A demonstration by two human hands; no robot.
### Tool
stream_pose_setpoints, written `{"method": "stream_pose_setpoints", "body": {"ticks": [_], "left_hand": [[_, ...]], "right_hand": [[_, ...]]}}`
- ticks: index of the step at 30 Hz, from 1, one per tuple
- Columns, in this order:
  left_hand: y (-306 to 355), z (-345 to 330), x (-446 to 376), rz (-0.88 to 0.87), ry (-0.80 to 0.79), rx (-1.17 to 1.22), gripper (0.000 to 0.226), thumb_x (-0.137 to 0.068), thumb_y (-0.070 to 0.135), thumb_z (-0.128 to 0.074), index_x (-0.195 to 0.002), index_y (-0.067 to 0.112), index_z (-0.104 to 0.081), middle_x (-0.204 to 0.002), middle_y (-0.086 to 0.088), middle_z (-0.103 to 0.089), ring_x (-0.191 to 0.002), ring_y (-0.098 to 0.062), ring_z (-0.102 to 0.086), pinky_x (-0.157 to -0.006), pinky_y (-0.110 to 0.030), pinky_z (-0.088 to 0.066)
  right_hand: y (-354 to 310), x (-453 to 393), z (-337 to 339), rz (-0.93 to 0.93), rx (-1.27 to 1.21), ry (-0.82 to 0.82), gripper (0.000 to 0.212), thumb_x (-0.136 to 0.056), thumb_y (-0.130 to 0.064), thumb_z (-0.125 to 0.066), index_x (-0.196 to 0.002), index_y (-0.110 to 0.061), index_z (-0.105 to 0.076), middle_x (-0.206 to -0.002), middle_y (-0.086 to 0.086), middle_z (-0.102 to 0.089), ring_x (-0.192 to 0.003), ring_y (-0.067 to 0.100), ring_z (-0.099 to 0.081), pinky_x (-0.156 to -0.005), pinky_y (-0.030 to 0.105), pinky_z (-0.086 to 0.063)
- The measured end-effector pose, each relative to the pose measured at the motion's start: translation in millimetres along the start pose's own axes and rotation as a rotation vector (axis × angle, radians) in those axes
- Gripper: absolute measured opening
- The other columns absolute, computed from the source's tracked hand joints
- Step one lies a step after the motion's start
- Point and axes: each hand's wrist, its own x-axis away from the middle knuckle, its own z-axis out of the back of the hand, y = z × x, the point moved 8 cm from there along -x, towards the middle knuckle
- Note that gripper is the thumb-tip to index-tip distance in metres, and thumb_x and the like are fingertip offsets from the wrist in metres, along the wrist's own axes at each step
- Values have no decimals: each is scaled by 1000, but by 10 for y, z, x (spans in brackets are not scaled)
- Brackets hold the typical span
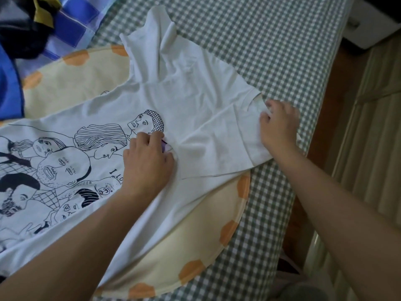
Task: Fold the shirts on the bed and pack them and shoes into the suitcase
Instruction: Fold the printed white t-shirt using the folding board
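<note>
Left hand [147,161] bunches white printed T-shirt [195,101] mid-chest, fingers curled into cloth. Right hand [280,124] pinches sleeve hem near bed [271,40] right edge. Shirt spread over round yellow cushion [195,231]. Far sleeve rumpled. Risk: uneven pull skews fold, creases print.

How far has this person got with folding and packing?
Early on. Done: the white printed shirt lies spread on the bed. In hand: the left hand pinches its middle and the right hand grips the sleeve edge, starting a fold. Left: more clothes wait in a heap; no suitcase or shoes in view.
</note>
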Motion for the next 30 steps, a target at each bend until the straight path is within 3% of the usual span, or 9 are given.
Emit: {"method": "stream_pose_setpoints", "body": {"ticks": [2, 4, 8, 11, 15, 19, 21, 25, 30], "left_hand": [[166, 167, 236, -184, 113, -14, 18, -88, 19, -64, -102, 9, -60, -96, -16, -55, -88, -39, -53, -72, -46, -45], [375, 151, 627, -373, 58, -22, 15, -88, 26, -59, -88, 11, -57, -81, -10, -53, -74, -36, -54, -61, -42, -45], [455, -243, 1359, -491, -237, -198, 14, -86, 30, -58, -83, 17, -56, -75, -5, -52, -66, -33, -56, -56, -41, -46], [290, -316, 1415, -452, -263, -264, 8, -82, 22, -57, -88, 16, -58, -78, -6, -53, -69, -34, -56, -57, -42, -46], [374, -285, 1456, -564, -314, -130, 9, -90, 25, -52, -86, 18, -56, -76, -2, -54, -69, -32, -57, -60, -40, -48], [390, -229, 1444, -565, -340, -167, 15, -88, 33, -52, -91, 20, -57, -85, -1, -53, -77, -29, -55, -63, -40, -45], [335, -267, 1422, -541, -345, -224, 19, -87, 34, -49, -94, 19, -58, -89, -2, -52, -79, -30, -55, -64, -41, -44], [389, -319, 1488, -593, -313, -262, 15, -82, 20, -49, -91, 16, -60, -85, -5, -51, -74, -32, -54, -61, -43, -43], [493, -302, 1551, -626, -274, -279, 12, -76, 10, -50, -84, 15, -56, -85, -8, -49, -75, -32, -48, -64, -43, -37]], "right_hand": [[335, 286, 282, -155, 17, 141, 37, -99, -27, -53, -133, -13, -57, -139, 12, -49, -129, 32, -42, -109, 42, -33], [806, 577, 380, -446, -93, 231, 40, -98, -32, -55, -133, -12, -55, -139, 13, -49, -126, 31, -46, -103, 37, -37], [1169, 870, -181, -842, -796, -18, 44, -93, -46, -64, -128, -21, -60, -124, 5, -67, -98, 16, -63, -83, 34, -56], [1137, 691, -114, -753, -757, 38, 31, -96, -23, -63, -127, -21, -63, -118, 0, -69, -99, 13, -66, -89, 33, -57], [1229, 368, 242, -676, -606, 182, 20, -96, -11, -54, -106, -20, -68, -105, -2, -67, -91, 11, -63, -76, 21, -51], [1128, 245, 94, -404, -451, -100, 39, -88, 2, -51, -99, -31, -69, -124, -3, -58, -114, 19, -57, -104, 41, -49], [1100, 253, 36, -289, -343, -188, 45, -81, 11, -51, -98, -27, -69, -125, 1, -52, -117, 20, -50, -110, 41, -41], [1038, 233, 83, -198, -251, -205, 18, -89, -4, -57, -97, -14, -69, -120, 2, -48, -109, 14, -45, -95, 22, -35], [1121, -53, 197, -412, -149, -93, 16, -89, -14, -51, -85, -5, -63, -124, 9, -56, -107, 29, -58, -71, 20, -37]]}}
